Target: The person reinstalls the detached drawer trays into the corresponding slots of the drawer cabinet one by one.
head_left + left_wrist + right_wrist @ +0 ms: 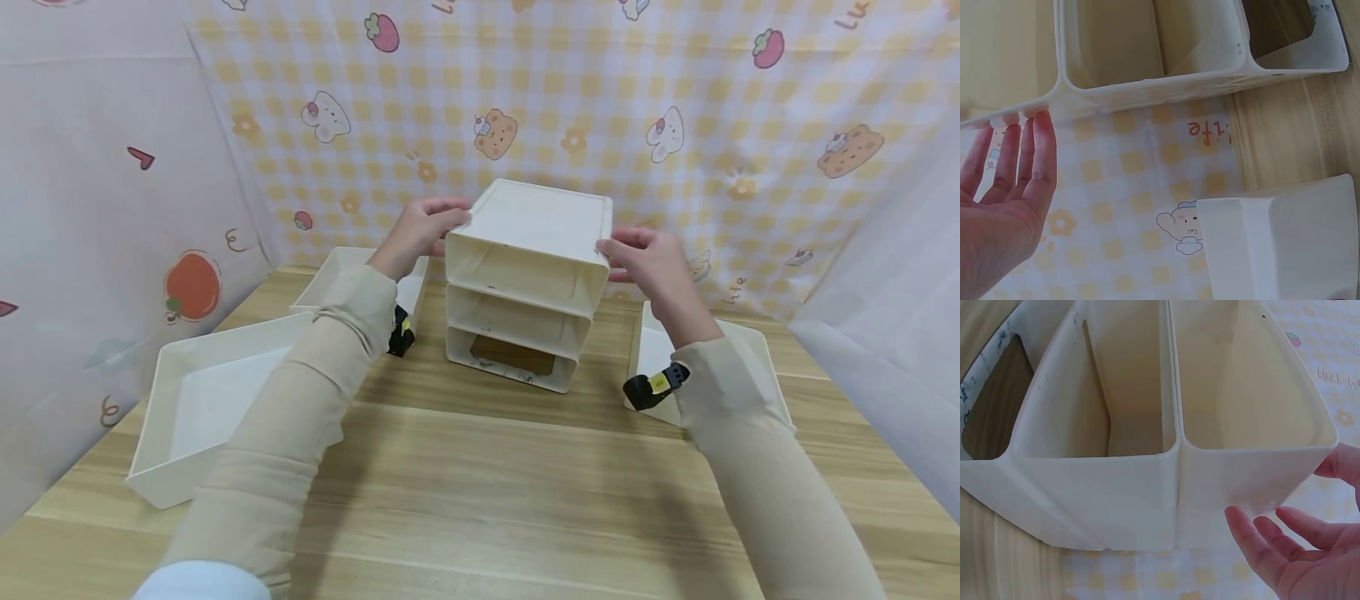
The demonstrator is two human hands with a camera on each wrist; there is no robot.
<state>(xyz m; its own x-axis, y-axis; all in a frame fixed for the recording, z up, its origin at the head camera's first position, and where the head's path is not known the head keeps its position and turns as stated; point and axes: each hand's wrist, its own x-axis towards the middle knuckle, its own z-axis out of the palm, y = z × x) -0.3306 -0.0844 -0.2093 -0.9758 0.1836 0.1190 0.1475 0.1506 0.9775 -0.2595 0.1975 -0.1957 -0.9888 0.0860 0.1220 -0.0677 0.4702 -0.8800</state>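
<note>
A stack of three cream plastic drawer frames stands on the table with its openings facing me. My left hand (420,233) holds the top frame (547,212) at its left side, thumb by the upper edge. At its right side my right hand (648,258) holds the same frame, thumb at the front upper corner. In the left wrist view the left fingertips (1041,122) rest against the side wall; the right fingertips (1235,515) touch the other side in the right wrist view. Below lie the middle frame (517,312) and the bottom frame (459,346), with wood visible through a cutout.
A white drawer bin (225,392) lies at the left front, and another bin (348,267) behind it, partly hidden by my left arm. A third bin (738,337) is under my right forearm. Patterned cloth (420,100) hangs behind the wooden table (480,492).
</note>
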